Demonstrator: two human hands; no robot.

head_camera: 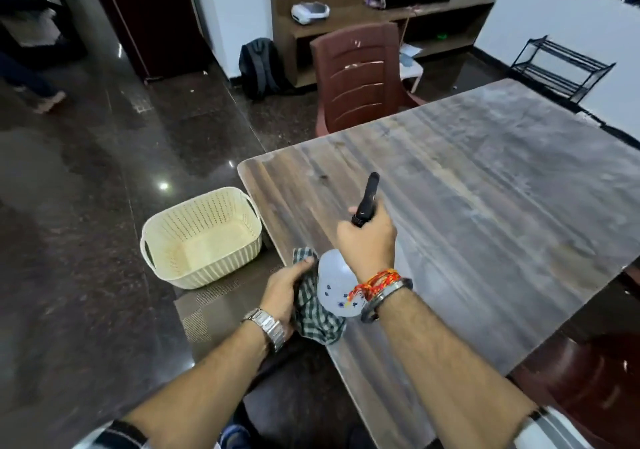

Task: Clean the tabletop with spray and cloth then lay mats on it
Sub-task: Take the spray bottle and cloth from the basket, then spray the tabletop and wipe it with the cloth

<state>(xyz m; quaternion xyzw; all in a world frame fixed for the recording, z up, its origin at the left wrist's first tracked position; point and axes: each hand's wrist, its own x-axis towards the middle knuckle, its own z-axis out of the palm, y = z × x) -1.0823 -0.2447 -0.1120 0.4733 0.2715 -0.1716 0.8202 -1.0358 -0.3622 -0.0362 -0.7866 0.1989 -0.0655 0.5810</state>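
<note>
Gripping the spray bottle at lower centre of the frame, the right hand wraps its fingers around the black trigger head, nozzle aimed up-frame over the wooden tabletop; index finger position on the trigger can't be told, it is hidden behind the hand. Left hand is curled around a bunched green checked cloth, thumb pressed on top, at the table's near-left edge just beside the bottle. Brown woven mats seem to lie on a low surface left of the table, beside a cream plastic basket; what they rest on is hard to make out. Tabletop looks dusty, nothing on it, so spraying appears to be the step in hand. Risks: bottle tilted forward, so mist may overshoot toward the maroon chair at upper centre or drift off the left edge onto the mats and glossy floor, making it slippery; cloth hangs partly over the edge and could drop if the grip loosens. Liquid level in the translucent bottle is unreadable, its base covered by the wrist. Table's right and near corners are cut off; lower-right dark red object is unclear.
</note>
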